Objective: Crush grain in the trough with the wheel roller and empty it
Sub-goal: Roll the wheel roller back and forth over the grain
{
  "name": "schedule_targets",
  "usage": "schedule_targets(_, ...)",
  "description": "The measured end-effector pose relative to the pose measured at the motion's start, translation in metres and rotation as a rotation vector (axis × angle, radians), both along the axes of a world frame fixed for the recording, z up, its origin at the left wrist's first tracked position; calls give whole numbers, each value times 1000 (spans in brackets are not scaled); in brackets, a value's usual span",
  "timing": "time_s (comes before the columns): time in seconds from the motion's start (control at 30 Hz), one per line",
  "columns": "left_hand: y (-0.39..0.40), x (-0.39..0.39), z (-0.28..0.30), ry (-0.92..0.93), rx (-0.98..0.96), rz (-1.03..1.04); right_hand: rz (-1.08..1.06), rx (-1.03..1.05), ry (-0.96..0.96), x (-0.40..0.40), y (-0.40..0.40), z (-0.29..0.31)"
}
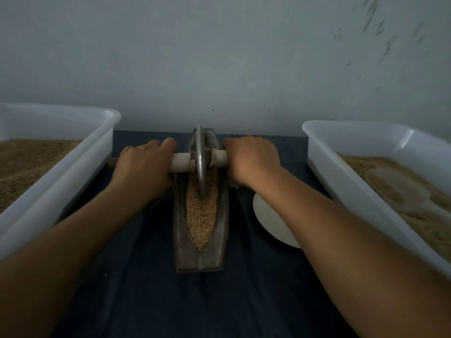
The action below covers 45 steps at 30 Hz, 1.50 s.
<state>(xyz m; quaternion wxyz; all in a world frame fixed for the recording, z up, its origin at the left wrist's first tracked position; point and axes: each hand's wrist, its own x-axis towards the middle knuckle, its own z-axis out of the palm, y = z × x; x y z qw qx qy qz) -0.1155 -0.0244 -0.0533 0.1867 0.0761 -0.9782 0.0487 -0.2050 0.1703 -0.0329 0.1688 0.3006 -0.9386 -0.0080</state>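
Observation:
A narrow boat-shaped metal trough (220, 245) lies lengthwise on the dark cloth, filled with tan grain (201, 215). A thin metal wheel roller (200, 162) stands upright in the far part of the trough, its edge down in the grain. A pale wooden axle handle (180, 162) runs through the wheel to both sides. My left hand (144, 164) grips the handle left of the wheel. My right hand (251, 159) grips the handle on the wheel's right side.
A white plastic tub (73, 167) holding brown meal stands at the left. A second white tub (346, 181) with grain stands at the right. A white round dish (268, 218) lies partly under my right forearm. A grey wall rises just behind the trough.

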Motion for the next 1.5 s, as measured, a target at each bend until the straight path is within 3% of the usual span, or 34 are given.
schedule_targets(0.2, 8, 21, 5, -36, -18, -46, 48, -49, 175, 22, 14, -18)
schedule_targets(0.43, 23, 56, 10, 9, -125, -94, 89, -95, 183, 56, 36, -30)
schedule_targets(0.63, 28, 78, 5, 83, -122, -123, 103, -48, 230, 79, 51, -31)
schedule_targets(0.77, 28, 78, -3, 124, -101, -105, 151, -122, 280, 76, 52, -35)
schedule_targets(1.0, 19, 37, -2, 122, -111, -94, 143, -98, 87, 31, 36, -30)
schedule_targets(1.5, -10, -20, 0, 53, 5, -83, 63, -40, 5, -30, 3, -10)
